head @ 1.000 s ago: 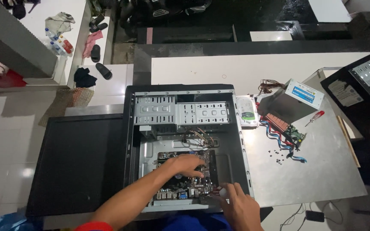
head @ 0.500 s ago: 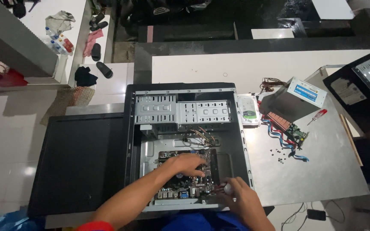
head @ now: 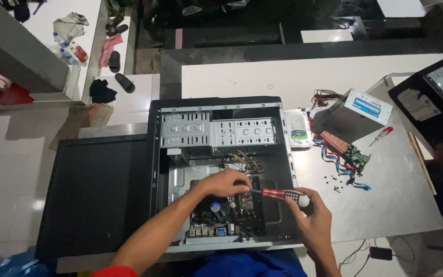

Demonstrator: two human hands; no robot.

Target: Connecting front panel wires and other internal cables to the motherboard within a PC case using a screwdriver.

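Note:
An open computer case point(head: 155, 154) lies on its side with a motherboard point(head: 242, 218) inside. My left hand point(head: 224, 183) rests on the upper part of the motherboard, fingers curled around the tip of a screwdriver point(head: 278, 193). My right hand point(head: 308, 215) grips the red-and-black handle of that screwdriver, which lies nearly level and points left toward my left hand. What sits under the left fingers is hidden.
A black side panel point(head: 98, 195) lies left of the case. On the grey sheet point(head: 385, 205) to the right are a hard drive point(head: 297, 129), a power supply point(head: 355, 114), an expansion card point(head: 344, 149) with blue cables, loose screws point(head: 334, 182) and a small red screwdriver point(head: 381, 135).
My right hand has risen from the case's lower right edge and brought the screwdriver up to my left hand on the motherboard. The left hand has barely moved.

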